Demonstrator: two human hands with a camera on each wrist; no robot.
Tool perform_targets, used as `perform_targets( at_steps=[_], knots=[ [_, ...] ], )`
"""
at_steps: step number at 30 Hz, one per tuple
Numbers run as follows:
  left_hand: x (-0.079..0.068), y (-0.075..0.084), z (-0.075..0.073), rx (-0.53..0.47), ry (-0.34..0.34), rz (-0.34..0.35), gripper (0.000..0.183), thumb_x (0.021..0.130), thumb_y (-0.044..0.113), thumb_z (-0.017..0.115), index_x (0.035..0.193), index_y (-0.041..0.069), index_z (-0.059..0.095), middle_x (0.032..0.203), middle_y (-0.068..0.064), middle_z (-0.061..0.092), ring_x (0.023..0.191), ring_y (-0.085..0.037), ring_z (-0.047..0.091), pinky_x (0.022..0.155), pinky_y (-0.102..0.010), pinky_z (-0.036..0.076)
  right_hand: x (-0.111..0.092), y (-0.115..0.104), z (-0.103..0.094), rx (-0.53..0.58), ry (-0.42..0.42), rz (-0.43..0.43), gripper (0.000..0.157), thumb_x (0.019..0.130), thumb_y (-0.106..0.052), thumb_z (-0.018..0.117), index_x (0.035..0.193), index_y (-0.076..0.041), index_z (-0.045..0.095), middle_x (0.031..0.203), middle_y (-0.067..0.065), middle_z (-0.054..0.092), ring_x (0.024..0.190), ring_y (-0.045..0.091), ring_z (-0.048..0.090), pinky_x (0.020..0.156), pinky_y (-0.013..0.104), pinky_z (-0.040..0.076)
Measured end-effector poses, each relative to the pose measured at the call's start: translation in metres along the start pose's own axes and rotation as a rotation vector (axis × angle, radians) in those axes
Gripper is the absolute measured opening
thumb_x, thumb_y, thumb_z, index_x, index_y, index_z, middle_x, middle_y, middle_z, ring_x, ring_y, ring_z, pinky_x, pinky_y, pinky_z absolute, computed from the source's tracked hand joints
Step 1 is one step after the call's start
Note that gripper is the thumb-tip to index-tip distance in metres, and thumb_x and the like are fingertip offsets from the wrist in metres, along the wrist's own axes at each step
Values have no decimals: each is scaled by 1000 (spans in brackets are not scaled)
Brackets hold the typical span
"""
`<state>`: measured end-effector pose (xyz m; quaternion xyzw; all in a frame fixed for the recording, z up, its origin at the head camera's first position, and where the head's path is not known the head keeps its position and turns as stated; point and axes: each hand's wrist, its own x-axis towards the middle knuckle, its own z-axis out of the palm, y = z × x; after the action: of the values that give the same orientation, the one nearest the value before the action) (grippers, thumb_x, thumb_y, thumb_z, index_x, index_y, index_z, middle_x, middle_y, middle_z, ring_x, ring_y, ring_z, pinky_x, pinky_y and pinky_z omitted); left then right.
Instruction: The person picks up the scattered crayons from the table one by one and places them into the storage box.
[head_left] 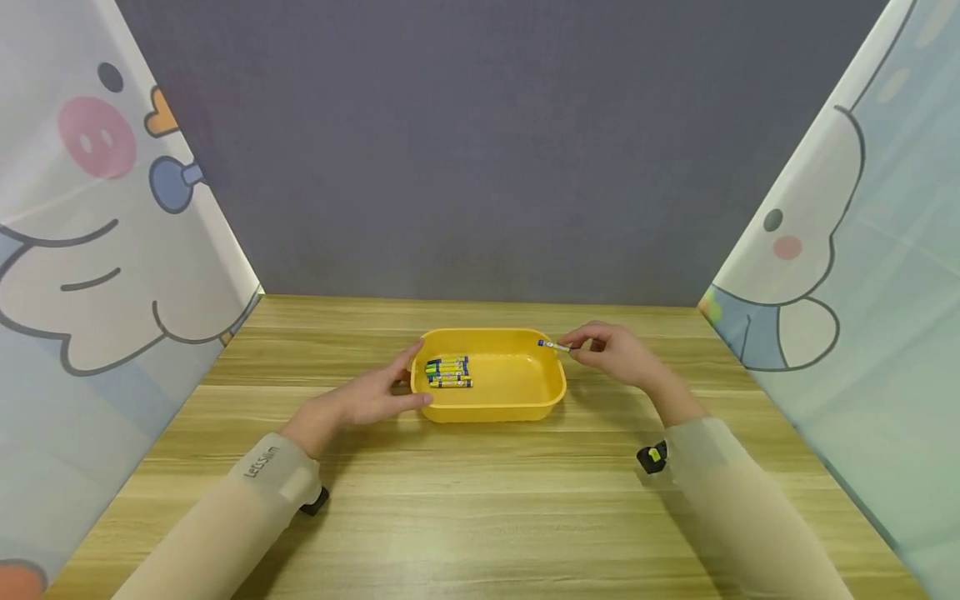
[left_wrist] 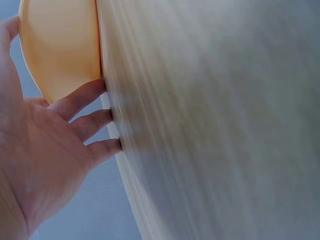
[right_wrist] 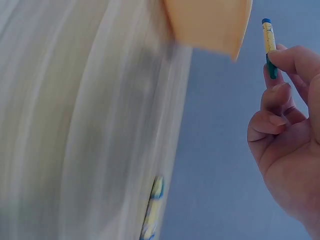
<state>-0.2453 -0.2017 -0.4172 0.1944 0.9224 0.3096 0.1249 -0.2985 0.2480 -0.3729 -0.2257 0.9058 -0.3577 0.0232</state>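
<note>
My right hand [head_left: 611, 354] pinches a crayon [head_left: 553, 346] between thumb and fingertips at the right rim of a yellow tray [head_left: 517, 412]. In the right wrist view, this crayon [right_wrist: 269, 40] shows a yellow wrapper, a blue end pointing away and a green tip within the fingers. My left hand [head_left: 371, 396] rests against the tray's left end with fingers spread, thumb at the near rim and forefinger by the far corner. Other fingertips touch the table beside the wall in the left wrist view. Several crayons [head_left: 450, 382] lie side by side inside the tray's left part.
Another crayon [right_wrist: 152, 210] lies on the wooden table [head_left: 480, 500], seen in the right wrist view. A dark grey panel [head_left: 480, 150] stands behind the table. Cartoon-printed cloths [head_left: 840, 417] hang along both sides.
</note>
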Motion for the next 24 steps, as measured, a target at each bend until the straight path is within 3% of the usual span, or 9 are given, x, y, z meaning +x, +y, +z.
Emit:
perform_targets(
  at_steps=[13,24],
  knots=[
    [-1,-1,0,14,2,-9,109,100,72,65,179,33,-1,159,-19,60,149,-41,57,127,-66,39,28,-43,53,33,-135,-88,23,105,-15,73,126,-20,82,113,3,71,73,16,50,66,28,46],
    [0,-2,1,9,4,-5,109,100,73,64,178,34,0,161,-19,59,150,-41,56,127,-66,39,53,-71,100,43,-216,-133,24,104,-14,72,125,-18,83,117,1,78,70,10,50,68,25,47]
  ],
)
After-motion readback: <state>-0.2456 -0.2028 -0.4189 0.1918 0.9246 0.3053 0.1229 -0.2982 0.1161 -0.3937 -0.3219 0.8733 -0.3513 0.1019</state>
